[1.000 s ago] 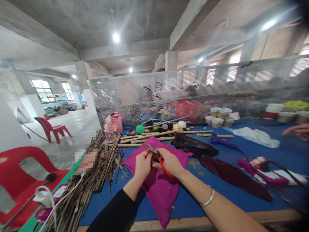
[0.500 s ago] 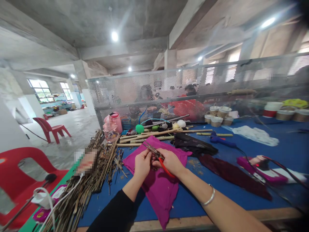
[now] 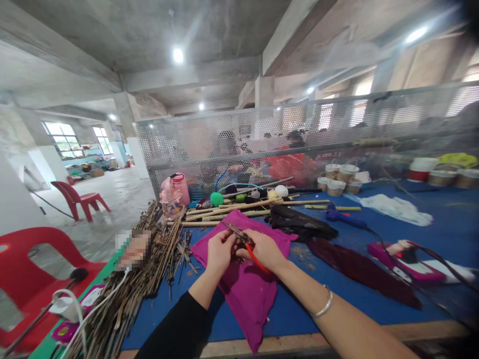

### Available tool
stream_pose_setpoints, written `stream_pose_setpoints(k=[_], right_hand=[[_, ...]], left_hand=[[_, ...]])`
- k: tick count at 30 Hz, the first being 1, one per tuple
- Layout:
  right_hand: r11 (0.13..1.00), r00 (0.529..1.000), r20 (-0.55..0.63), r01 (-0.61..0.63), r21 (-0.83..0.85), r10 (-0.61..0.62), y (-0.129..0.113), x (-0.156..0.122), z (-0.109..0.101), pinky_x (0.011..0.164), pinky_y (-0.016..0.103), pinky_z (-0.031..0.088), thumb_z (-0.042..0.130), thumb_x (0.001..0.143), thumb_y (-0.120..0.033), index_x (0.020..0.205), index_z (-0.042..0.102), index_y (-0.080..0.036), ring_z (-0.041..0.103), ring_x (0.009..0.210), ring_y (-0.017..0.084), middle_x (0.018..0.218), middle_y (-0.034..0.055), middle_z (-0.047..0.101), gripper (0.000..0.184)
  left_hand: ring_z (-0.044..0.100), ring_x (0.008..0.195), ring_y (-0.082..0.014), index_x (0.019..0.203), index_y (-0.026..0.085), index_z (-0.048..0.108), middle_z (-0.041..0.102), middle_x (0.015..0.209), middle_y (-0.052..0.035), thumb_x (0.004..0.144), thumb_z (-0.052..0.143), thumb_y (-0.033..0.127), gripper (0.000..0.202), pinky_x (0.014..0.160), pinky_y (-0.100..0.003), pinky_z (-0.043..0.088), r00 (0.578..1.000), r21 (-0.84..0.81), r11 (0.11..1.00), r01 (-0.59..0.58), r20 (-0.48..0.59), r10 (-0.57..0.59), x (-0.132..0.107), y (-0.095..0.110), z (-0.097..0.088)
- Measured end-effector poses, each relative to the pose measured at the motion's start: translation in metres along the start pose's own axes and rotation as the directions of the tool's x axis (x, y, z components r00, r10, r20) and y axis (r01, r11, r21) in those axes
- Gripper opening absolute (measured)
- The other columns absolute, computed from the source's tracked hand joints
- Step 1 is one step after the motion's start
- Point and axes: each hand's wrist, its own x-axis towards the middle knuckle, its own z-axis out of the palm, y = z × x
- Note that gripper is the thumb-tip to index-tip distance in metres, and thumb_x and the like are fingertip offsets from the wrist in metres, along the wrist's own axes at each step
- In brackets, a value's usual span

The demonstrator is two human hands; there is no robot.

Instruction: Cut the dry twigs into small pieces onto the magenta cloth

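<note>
Both my hands meet over a magenta cloth spread on the blue table. My right hand is closed on red-handled scissors whose blades point up and to the left. My left hand pinches a small dark piece right at the blades; what it is I cannot make out. A silver bangle sits on my right wrist, and a black sleeve covers my left forearm.
A heap of dry twigs lies at the left, bamboo sticks behind the cloth. Dark fabric pieces, a blue glue gun, a pink jug and small baskets stand around. People sit behind a mesh screen. Red chairs stand left.
My hands stay in place over the cloth; the fingers shift slightly around the small piece. A person's hand at the far right edge has gone out of view.
</note>
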Motion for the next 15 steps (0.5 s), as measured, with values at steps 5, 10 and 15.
stream_pose_setpoints(k=[5,10,15], right_hand=[[1.000,1.000,-0.027,0.017,-0.008,-0.017,-0.0049,-0.0003,-0.0005,0.072,0.030,0.042,0.067,0.065,-0.047,0.101,0.055,-0.021,0.057,0.085,0.020,0.095,0.0051,0.061,0.046],[0.998,0.999,-0.033,0.034,0.055,-0.032,-0.0022,-0.0005,0.0027,0.072,0.031,0.042,0.066,0.067,-0.046,0.102,0.053,-0.019,0.057,0.081,0.020,0.092,0.0056,0.061,0.046],[0.987,0.997,-0.040,0.075,0.141,-0.070,0.0047,0.0006,0.0083,0.072,0.030,0.043,0.063,0.071,-0.046,0.099,0.054,-0.019,0.057,0.081,0.019,0.091,0.0063,0.061,0.039]], left_hand=[[0.054,0.050,-0.0097,0.084,0.012,0.069,0.066,0.063,-0.0031,0.062,0.066,0.026,0.026,0.045,-0.018,0.039,1.000,-0.037,0.999,0.009,0.007,-0.009,-0.0010,0.0005,0.0008],[0.049,0.043,-0.0071,0.085,0.012,0.069,0.064,0.059,-0.0014,0.061,0.066,0.027,0.029,0.042,-0.017,0.035,0.999,-0.038,0.999,0.004,0.039,-0.003,-0.0054,0.0055,0.0032],[0.050,0.045,-0.0082,0.086,0.011,0.068,0.065,0.062,-0.0028,0.061,0.067,0.030,0.032,0.042,-0.017,0.036,0.999,-0.061,0.998,-0.013,0.046,0.016,-0.0061,0.0048,0.0033]])
